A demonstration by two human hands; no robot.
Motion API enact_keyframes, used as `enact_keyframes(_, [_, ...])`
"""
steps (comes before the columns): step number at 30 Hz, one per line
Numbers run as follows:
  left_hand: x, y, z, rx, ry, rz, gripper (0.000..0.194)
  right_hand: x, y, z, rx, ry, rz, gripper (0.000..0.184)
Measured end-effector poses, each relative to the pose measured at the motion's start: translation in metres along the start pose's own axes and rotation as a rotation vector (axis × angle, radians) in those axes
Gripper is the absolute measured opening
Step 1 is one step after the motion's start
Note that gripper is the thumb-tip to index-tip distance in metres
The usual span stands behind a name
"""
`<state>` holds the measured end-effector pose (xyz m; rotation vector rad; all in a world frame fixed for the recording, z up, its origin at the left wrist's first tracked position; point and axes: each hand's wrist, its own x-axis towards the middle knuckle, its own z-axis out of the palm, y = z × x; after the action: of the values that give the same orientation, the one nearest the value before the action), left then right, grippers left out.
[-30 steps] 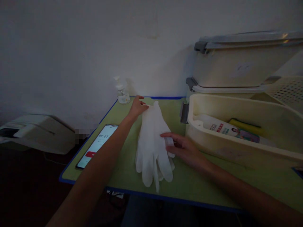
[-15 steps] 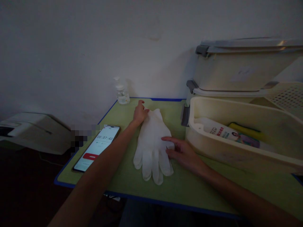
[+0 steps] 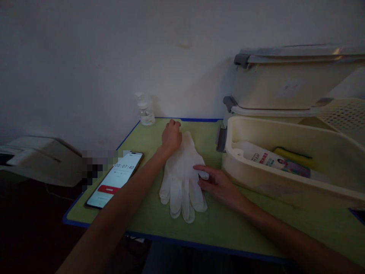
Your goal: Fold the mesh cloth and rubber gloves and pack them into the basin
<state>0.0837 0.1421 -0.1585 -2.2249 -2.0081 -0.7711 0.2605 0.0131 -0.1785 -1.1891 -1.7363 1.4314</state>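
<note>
White rubber gloves lie stacked flat on the green table, fingers pointing toward me. My left hand rests on the cuff end at the far side, fingers curled down onto it. My right hand lies on the gloves' right edge near the thumb, its index finger stretched across the palm area and the other fingers loosely bent.
A phone showing a timer lies at the table's left edge. A small pump bottle stands at the back by the wall. A cream bin holding bottles sits at the right, with lidded boxes stacked behind it.
The gloves have shifted a little toward me and lie flatter and more even. My left hand has moved onto the cuff and my right hand stays on the right edge.
</note>
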Motion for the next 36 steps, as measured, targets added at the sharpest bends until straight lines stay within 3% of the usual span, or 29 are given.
enact_keyframes(6, [0.014, -0.003, 0.015, 0.021, -0.207, 0.161, 0.028, -0.001, -0.002, 0.001, -0.033, 0.011, -0.003, 0.045])
enact_keyframes(15, [0.015, -0.003, 0.025, 0.025, -0.155, 0.129, 0.023, -0.001, -0.004, 0.002, -0.033, 0.006, -0.016, 0.044])
enact_keyframes(24, [0.001, 0.011, 0.008, -0.031, 0.011, 0.108, 0.03, -0.002, -0.004, 0.001, 0.044, -0.009, 0.005, 0.04])
enact_keyframes(30, [-0.019, 0.01, 0.018, 0.034, -0.116, 0.254, 0.027, 0.0, -0.002, 0.001, -0.003, -0.011, -0.004, 0.04])
enact_keyframes(36, [-0.032, 0.009, 0.023, 0.06, -0.152, 0.276, 0.028, -0.006, -0.01, -0.001, -0.102, 0.028, -0.058, 0.029])
